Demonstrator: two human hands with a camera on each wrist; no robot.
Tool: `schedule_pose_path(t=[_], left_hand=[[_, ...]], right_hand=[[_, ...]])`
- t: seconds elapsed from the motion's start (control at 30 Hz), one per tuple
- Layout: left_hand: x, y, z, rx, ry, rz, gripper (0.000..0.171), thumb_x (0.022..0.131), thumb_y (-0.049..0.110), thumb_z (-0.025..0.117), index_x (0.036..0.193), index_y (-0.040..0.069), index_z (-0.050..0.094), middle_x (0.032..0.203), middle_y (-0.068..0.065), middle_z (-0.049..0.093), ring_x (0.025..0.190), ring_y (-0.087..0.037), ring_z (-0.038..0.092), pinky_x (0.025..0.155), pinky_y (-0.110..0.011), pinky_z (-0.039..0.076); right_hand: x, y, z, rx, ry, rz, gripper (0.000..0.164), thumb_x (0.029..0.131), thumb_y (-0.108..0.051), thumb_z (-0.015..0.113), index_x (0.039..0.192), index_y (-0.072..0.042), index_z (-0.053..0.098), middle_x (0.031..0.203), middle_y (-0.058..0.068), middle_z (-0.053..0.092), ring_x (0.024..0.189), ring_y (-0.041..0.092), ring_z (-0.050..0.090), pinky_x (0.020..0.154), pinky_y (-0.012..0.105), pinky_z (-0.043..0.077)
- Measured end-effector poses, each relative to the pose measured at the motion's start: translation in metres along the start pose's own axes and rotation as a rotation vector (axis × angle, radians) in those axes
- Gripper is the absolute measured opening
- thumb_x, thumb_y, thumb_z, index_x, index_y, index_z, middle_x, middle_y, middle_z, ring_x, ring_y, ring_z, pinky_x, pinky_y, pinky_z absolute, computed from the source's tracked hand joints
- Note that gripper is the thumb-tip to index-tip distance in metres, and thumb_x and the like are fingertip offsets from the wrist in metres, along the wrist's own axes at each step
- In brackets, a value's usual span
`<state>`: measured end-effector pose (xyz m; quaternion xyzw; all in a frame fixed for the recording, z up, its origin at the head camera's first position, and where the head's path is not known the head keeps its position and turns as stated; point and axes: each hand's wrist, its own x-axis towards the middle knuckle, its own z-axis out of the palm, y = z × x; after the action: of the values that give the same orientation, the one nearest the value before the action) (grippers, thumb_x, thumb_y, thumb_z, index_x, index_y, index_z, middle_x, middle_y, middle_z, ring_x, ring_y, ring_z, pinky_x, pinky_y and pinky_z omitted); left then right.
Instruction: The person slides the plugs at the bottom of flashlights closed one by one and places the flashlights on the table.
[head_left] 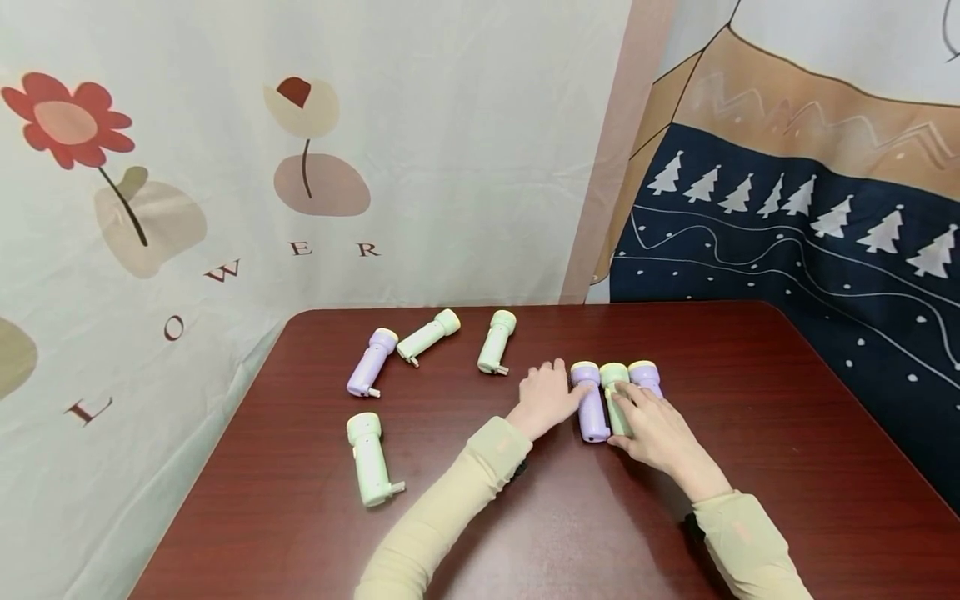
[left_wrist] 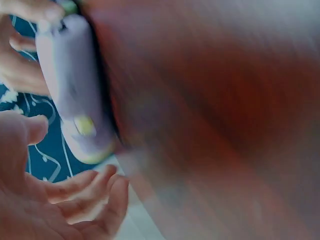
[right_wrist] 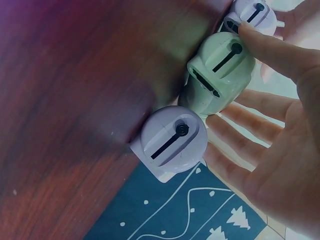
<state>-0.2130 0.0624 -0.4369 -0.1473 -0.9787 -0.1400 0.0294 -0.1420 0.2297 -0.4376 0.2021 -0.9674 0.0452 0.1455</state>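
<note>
Three small flashlights lie side by side on the dark red table: a purple flashlight (head_left: 592, 410) on the left, a green flashlight (head_left: 615, 373) in the middle and another purple flashlight (head_left: 645, 375) on the right. My right hand (head_left: 662, 432) holds the green one, thumb near its tail end and fingers over its body, covering much of the right purple one. The right wrist view shows the green tail (right_wrist: 220, 75) between thumb and fingers. Beside the left purple flashlight is my left hand (head_left: 546, 397), fingers spread and thumb reaching toward its side.
Farther left lie a purple flashlight (head_left: 372, 363) and several green ones: one at the back (head_left: 427, 337), one upright in view (head_left: 497, 343) and one nearer the front (head_left: 371, 460). Some have a tab sticking out at the tail. A patterned curtain (head_left: 480, 150) hangs behind the table (head_left: 285, 533).
</note>
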Motion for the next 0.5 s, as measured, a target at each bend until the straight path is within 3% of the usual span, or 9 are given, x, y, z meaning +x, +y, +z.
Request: schedule_pose_path(t=[0.17,0.27,0.37,0.5], left_hand=[[0.019,-0.028,-0.006,0.07,0.183,0.092,0.045,0.088,0.045,0.053,0.112,0.007,0.052,0.106,-0.012,0.057,0.096,-0.03,0.052,0.07,-0.038,0.047],[0.032,-0.045,-0.007,0.118,0.254,0.11,0.042,0.087,0.038,0.057,0.115,0.008,0.05,0.113,-0.012,0.054,0.102,-0.032,0.049,0.076,-0.04,0.046],[0.041,-0.06,-0.007,0.131,0.239,0.073,0.05,0.086,0.034,0.06,0.126,0.008,0.045,0.123,-0.016,0.049,0.115,-0.036,0.044,0.087,-0.045,0.044],[0.048,-0.074,-0.006,0.123,0.128,-0.027,0.064,0.086,0.034,0.06,0.139,0.009,0.034,0.135,-0.022,0.038,0.126,-0.042,0.035,0.095,-0.051,0.039]], right_hand=[[0.0,0.0,-0.001,-0.001,0.003,0.004,0.063,0.063,-0.029,0.081,0.112,0.004,0.06,0.12,0.019,0.055,0.106,0.036,0.055,0.083,0.05,0.046],[0.0,0.0,-0.001,-0.003,0.005,0.004,0.063,0.063,-0.029,0.081,0.113,0.004,0.06,0.121,0.019,0.055,0.106,0.036,0.054,0.083,0.05,0.046],[0.0,0.0,0.0,-0.003,0.004,0.003,0.063,0.063,-0.029,0.081,0.113,0.004,0.06,0.121,0.02,0.055,0.106,0.036,0.054,0.083,0.05,0.046],[0.0,0.0,0.001,-0.003,-0.002,0.002,0.063,0.064,-0.029,0.081,0.113,0.004,0.06,0.121,0.02,0.055,0.106,0.036,0.054,0.082,0.05,0.046]])
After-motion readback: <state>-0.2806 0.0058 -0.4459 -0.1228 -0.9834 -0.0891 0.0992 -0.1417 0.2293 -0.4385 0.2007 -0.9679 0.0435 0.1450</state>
